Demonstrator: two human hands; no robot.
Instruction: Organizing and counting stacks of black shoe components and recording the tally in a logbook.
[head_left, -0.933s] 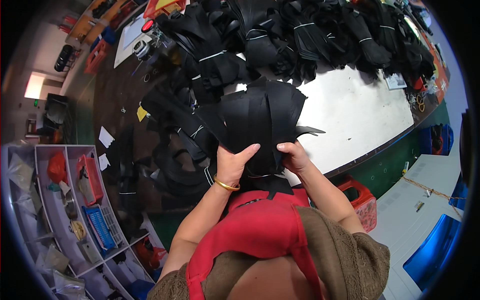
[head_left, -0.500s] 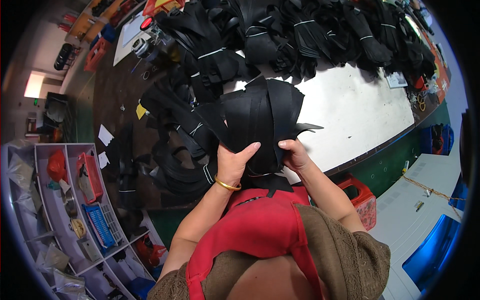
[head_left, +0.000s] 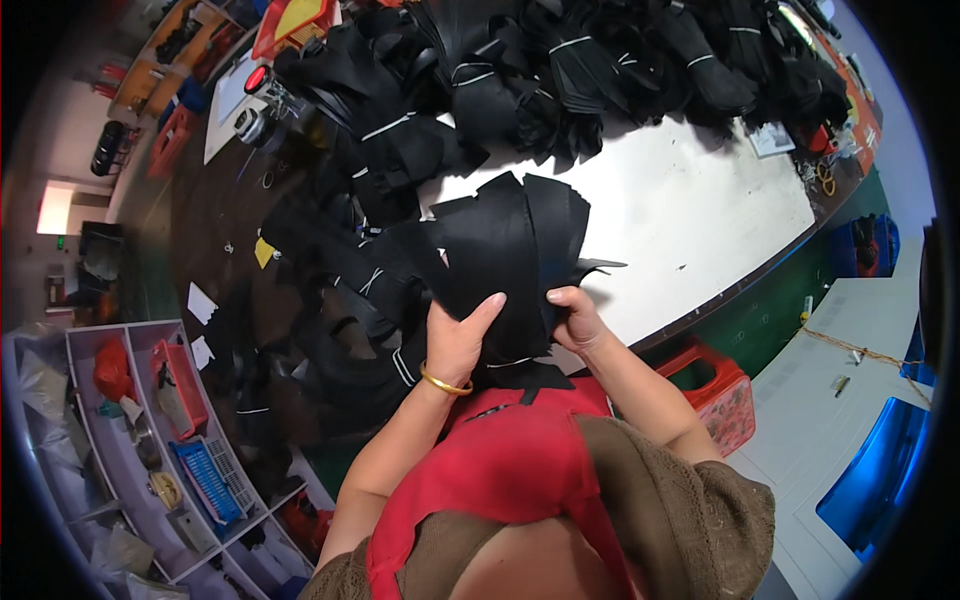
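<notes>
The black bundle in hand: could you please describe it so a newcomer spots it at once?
Find the white board, then the left hand and right hand by its near edge. Between them is the bundle, fanned away from the person. Unlike the other bundles, it is gripped.

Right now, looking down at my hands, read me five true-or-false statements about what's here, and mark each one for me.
1. The left hand and right hand both hold black strips. True.
2. The gold bangle is worn on the right arm. False: the bangle is on the left arm.
3. Tied black bundles lie beyond the white surface. True.
4. The blue basket stands on the white surface. False: the basket is at the lower left, away from that surface.
5. A yellow scrap lies left of the left hand. True.
</notes>
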